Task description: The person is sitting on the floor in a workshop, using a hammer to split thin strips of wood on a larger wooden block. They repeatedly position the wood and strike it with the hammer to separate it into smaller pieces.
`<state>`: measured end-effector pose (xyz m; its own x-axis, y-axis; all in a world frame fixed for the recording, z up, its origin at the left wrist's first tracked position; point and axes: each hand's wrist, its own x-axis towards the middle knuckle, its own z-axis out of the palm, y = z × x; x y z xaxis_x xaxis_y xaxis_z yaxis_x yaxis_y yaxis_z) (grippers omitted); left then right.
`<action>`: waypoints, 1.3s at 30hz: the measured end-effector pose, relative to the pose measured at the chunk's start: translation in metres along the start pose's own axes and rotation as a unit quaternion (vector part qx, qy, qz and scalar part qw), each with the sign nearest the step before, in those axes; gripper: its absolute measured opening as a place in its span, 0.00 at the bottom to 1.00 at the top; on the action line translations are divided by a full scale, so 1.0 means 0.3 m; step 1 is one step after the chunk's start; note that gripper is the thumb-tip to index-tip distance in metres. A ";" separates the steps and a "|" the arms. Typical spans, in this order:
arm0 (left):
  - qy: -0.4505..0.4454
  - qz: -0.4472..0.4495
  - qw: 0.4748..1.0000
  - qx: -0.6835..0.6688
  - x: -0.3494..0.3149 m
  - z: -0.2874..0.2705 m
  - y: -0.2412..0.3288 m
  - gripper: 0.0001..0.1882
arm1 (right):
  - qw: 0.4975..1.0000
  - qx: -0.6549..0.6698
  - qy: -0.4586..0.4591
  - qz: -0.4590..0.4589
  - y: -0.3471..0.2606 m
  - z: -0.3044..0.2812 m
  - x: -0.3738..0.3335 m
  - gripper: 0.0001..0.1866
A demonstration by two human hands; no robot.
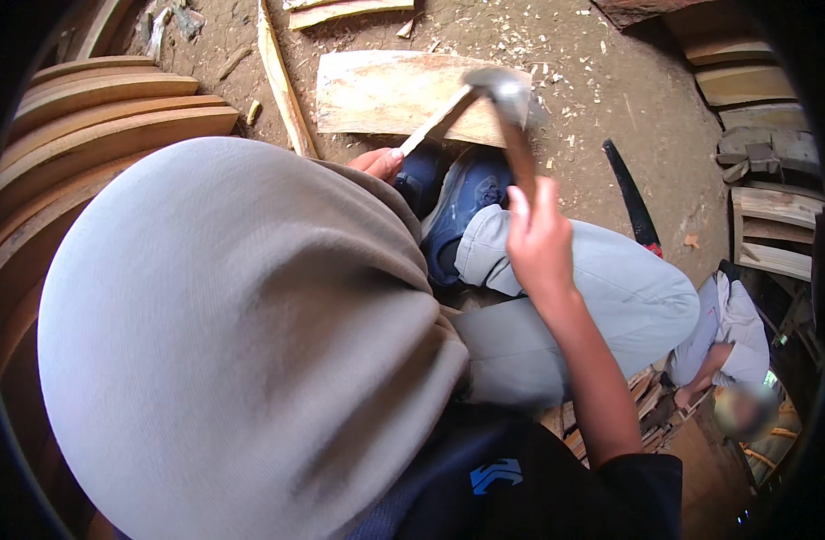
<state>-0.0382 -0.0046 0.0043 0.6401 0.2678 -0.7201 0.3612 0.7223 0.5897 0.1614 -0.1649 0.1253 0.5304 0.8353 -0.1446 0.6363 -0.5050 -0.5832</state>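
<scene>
Hands (pixel 540 238) gripping tool (pixel 516 144), stick (pixel 437 124), over edge of board (pixel 381 94), open dirt (pixel 642 112) rightward

the tool head (pixel 498 83) blurs in soft light.

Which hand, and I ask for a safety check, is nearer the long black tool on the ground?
Right. The right hand is to the left of the black tool; the left hand is farther left, beyond the blue shoes.

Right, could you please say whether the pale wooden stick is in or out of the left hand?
In: the left hand grips the pale wooden stick near its lower end.
</scene>
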 end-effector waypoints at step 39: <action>-0.056 -0.021 0.998 -0.001 0.073 0.010 0.018 0.16 | 0.999 0.052 -0.005 0.005 -0.002 0.006 0.019 0.11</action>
<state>-0.0202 0.0033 -0.0072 0.6966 0.1643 -0.6984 0.3884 0.7320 0.5597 0.1632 -0.1594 0.1234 0.5303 0.8329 -0.1583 0.5689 -0.4881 -0.6619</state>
